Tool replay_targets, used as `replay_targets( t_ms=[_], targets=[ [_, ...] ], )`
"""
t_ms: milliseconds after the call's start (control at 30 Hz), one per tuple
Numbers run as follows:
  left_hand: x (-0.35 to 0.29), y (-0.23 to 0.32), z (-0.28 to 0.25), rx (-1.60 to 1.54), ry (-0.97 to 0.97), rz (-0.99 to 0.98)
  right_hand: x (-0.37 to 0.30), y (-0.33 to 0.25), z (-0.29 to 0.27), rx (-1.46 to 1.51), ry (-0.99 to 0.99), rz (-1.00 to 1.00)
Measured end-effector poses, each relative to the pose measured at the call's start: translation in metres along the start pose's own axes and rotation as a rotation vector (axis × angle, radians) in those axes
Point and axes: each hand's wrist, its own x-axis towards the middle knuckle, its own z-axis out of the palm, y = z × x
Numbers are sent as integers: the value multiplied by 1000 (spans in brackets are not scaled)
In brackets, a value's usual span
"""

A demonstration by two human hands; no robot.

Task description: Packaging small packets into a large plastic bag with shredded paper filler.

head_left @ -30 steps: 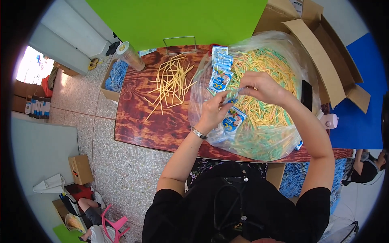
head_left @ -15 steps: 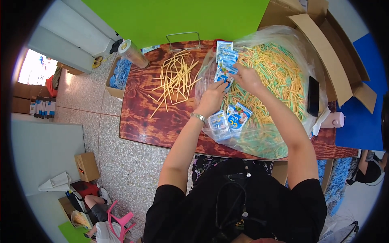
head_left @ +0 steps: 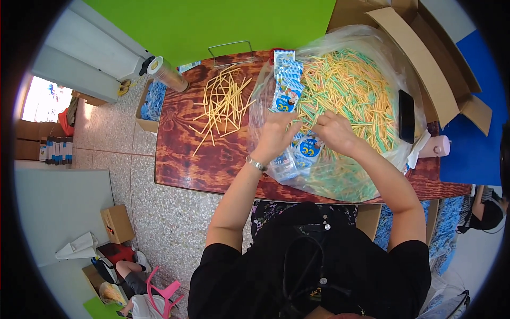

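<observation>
A large clear plastic bag (head_left: 260,109) lies spread on the table, heaped with thin yellow, orange and green sticks (head_left: 353,87). On the bag's left side, small blue-and-white packets (head_left: 287,97) overlap in a column. My left hand (head_left: 276,134) is just below the column, thumb apart from the fingers, with nothing visible in it. My right hand (head_left: 336,133) rests over the sticks, its fingers bent together at the fingertips; anything between them is hidden. Nearer to me lie another blue packet (head_left: 308,149) and a paler packet (head_left: 283,166), partly under my left hand.
Loose pale yellow sticks (head_left: 226,103) lie left on the red-brown table (head_left: 180,154), near a clear cylinder (head_left: 167,74) and a wire stand (head_left: 230,43). At right are a black phone (head_left: 406,117), a pink bottle (head_left: 435,147) and an open cardboard box (head_left: 419,58). A person sits at lower left.
Both hands have moved toward me, off the packet column, and are farther apart. The column's lowest packet now shows more fully. My view has shifted slightly.
</observation>
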Motion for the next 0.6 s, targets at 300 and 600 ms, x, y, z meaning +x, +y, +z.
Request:
replay_targets(
  t_ms=[300, 600],
  targets=[
    [-17, 42, 21, 112, 204, 94, -11, 0, -7, -91, 97, -41],
    [-16, 26, 23, -554, -173, -399, -16, -11, -29, 1091, 192, 350]
  ],
)
